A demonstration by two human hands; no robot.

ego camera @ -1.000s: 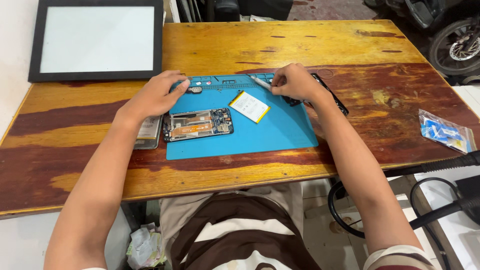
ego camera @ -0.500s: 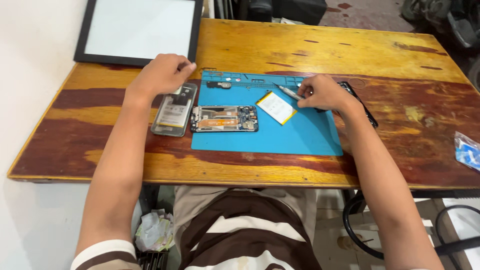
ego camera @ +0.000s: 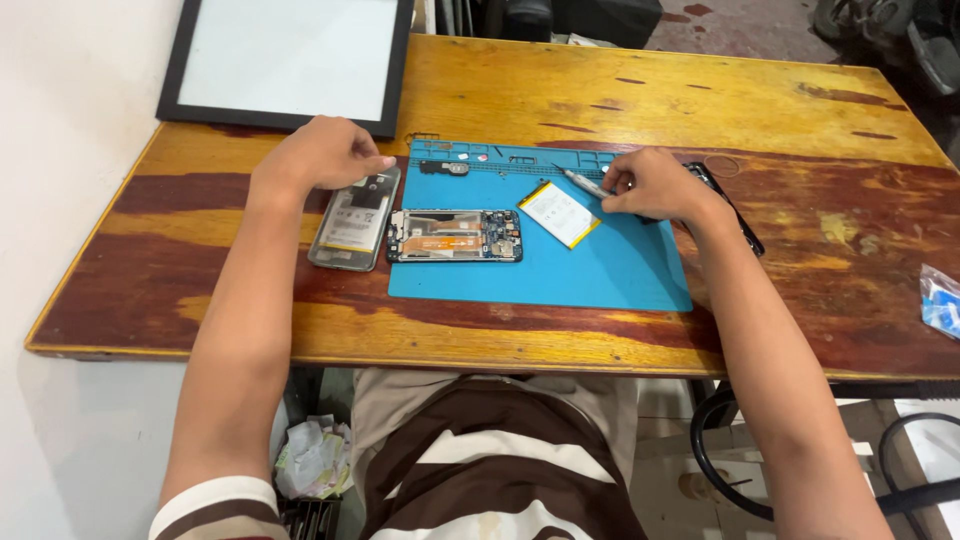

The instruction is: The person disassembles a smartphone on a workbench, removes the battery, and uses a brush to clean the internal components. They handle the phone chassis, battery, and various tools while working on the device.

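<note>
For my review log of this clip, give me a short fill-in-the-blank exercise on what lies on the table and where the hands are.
1. The opened phone lies on a ____ mat.
2. The right hand holds a slim ____.
3. The left hand rests at the top of the back cover, which lies ____ the mat.
4. The yellow-edged battery lies ____ the mat.

Missing words: blue; tool; beside; on

A slim silver screwdriver point(ego camera: 583, 183) lies tilted over the top edge of the blue mat point(ego camera: 560, 275), its tip pointing up and left, its handle hidden in fingers. A grey phone back cover point(ego camera: 354, 219) lies flat just left of the mat, inner side up, its upper end under fingertips.
</note>
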